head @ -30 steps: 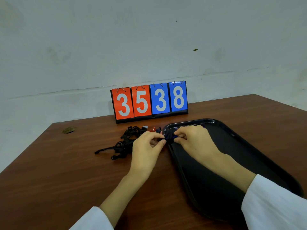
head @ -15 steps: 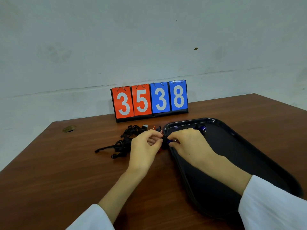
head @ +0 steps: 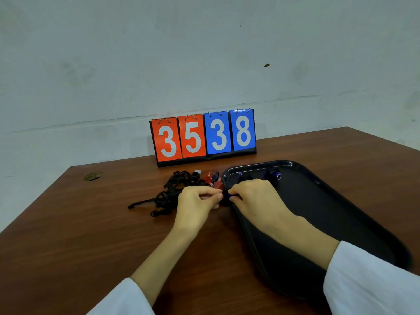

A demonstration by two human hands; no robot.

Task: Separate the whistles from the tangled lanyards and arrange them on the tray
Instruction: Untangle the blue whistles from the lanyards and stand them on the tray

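Table (head: 91, 235): brown wood against a pale wall; far edge behind the scoreboard (head: 204, 137), wide wood left of the lanyards (head: 172, 192).
Tray (head: 295, 163): black, right side, left rim under the hands.
Right hand (head: 256, 198): fingertips pinch a blue whistle (head: 228, 196) at that rim.
Left hand (head: 195, 205): curled, pinching the black lanyard end (head: 224, 201) beside it.
Tray's far end: another whistle (head: 273, 175).
Red whistles (head: 208, 178): among the tangle.

Curled fingers (head: 213, 197) hide most of the blue whistle (head: 227, 196).
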